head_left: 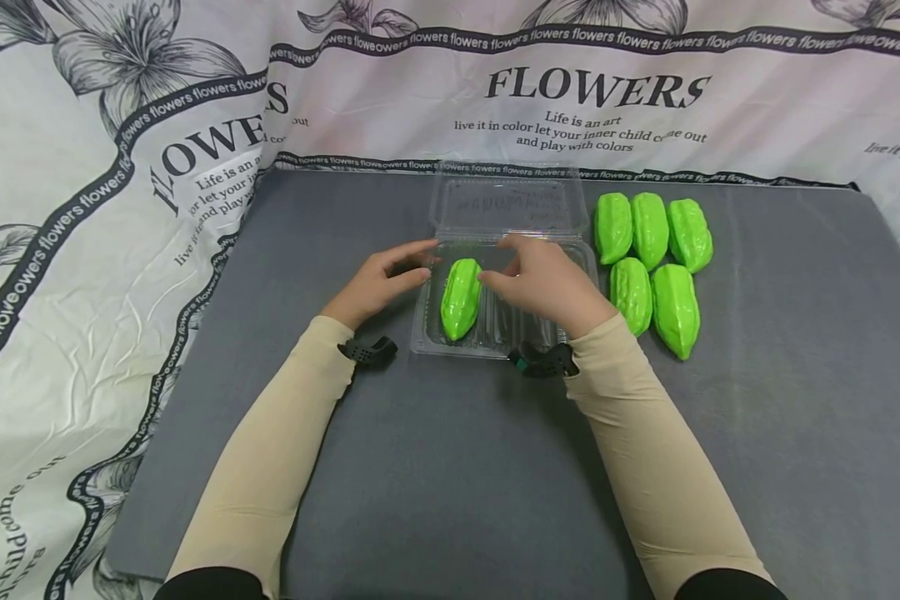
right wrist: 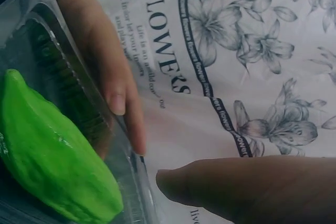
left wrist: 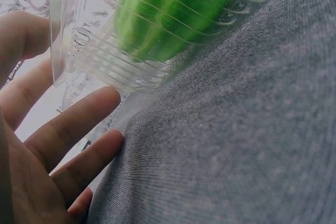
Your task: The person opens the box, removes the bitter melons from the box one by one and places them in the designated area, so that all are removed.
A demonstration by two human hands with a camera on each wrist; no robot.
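A clear plastic clamshell box [head_left: 495, 346] lies on the grey table with its lid [head_left: 508, 204] raised at the back. One glossy green ridged fruit, like a starfruit [head_left: 461, 300], sits in the left part of its base. My left hand [head_left: 378, 283] is at the box's left side; its fingers [left wrist: 79, 121] are spread, with the tips right by the ribbed wall. Over the right part of the base is my right hand [head_left: 543, 279], thumb and fingers apart and nothing between them. Its thumb tip overlaps the fruit's right edge in the head view.
Several more green ridged fruits [head_left: 651, 229] lie in two rows to the right of the box, close by my right wrist. A white flower-printed cloth [head_left: 600, 100] rises behind the grey tabletop [head_left: 450, 467] and along its left side.
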